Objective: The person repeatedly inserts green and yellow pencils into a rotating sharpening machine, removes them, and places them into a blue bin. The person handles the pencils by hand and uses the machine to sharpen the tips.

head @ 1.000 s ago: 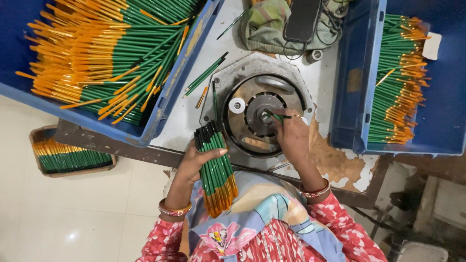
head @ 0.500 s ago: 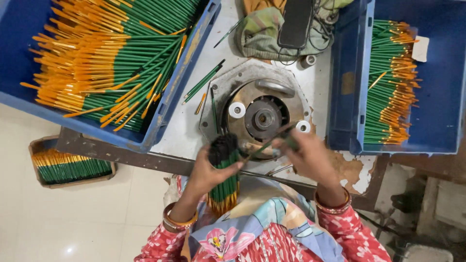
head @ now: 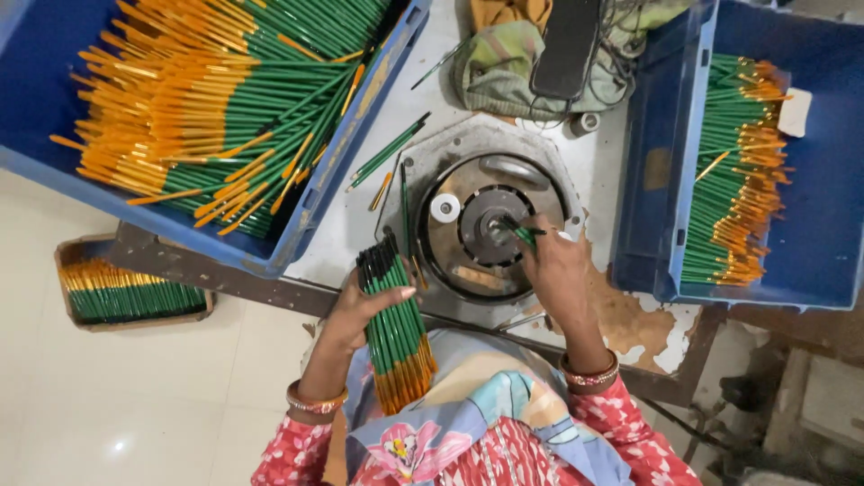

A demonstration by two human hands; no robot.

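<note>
My left hand (head: 353, 315) grips a thick bundle of green pencils with orange ends (head: 396, 328), held upright near my lap. My right hand (head: 558, 270) holds a single green pencil (head: 520, 232) with its tip pushed into the dark centre hole of a round metal machine head (head: 490, 236) set in the worktable. A small white ring (head: 445, 208) sits on the machine's disc, left of the centre.
A blue crate (head: 310, 216) full of green-and-orange pencils stands at the left, and another blue crate (head: 643, 180) with pencils at the right. Loose pencils (head: 389, 148) lie on the table. A cloth and a black device (head: 567, 45) lie at the back. A box of pencils (head: 126, 292) rests on the floor.
My right hand drew back toward the bundle, took a pencil, and has returned to the machine's centre with it. The bundle dipped toward me and rose again.
</note>
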